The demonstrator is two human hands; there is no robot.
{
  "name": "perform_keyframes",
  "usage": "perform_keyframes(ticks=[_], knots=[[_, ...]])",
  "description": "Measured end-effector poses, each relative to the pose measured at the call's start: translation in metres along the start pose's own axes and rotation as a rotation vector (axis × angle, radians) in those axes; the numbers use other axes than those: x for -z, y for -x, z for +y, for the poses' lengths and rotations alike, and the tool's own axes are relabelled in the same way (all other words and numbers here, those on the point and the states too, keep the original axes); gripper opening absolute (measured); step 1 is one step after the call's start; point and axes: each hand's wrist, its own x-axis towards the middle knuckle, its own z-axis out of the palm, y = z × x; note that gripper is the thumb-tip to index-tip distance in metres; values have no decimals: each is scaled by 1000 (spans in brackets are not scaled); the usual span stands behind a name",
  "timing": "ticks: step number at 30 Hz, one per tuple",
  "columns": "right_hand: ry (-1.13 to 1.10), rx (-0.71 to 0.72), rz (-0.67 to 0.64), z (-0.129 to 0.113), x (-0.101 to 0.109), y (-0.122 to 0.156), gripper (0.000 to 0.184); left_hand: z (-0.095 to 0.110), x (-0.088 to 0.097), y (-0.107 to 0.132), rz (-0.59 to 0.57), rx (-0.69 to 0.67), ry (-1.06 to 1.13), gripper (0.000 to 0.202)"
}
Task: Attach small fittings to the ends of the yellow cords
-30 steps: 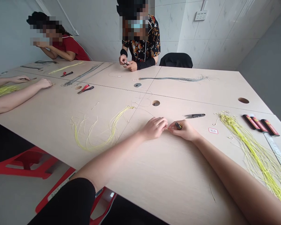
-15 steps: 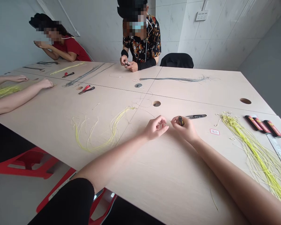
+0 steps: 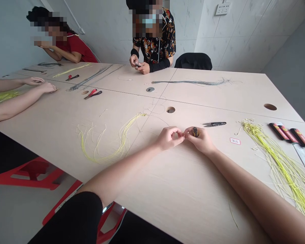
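Drawn together since the earlier frame, the left hand and right hand met at the fingertips above the counter. The right grip was clamped on a small black-and-yellow tool handle, while the left grip's fingers curled closed, on what could not be told. Just beyond the grip lay black-handled thread snips, with a bundle of yellow cords well to its right and loose yellow strands to its left.
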Motion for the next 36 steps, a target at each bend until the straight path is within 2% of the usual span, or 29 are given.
perform_keyframes(ticks=[9,15,23,27,31,34,36], knots=[[-3,-2,-4,1,0,0,21,0,0,0,-5,12,14,15],[13,-18,16,1,0,0,20,-6,1,0,-16,65,53,24],[40,-1,-1,0,1,0,19,-5,3,-1,-54,79,120,27],[34,5,-16,0,2,0,19,-4,3,0,-51,47,127,27],[-25,-36,30,3,1,-1,20,-6,3,1,-30,13,125,27],[-124,-55,50,4,2,-2,22,-6,2,0,59,-102,80,30],[-170,-40,16,4,3,-2,26,-7,2,-1,135,-205,29,30]])
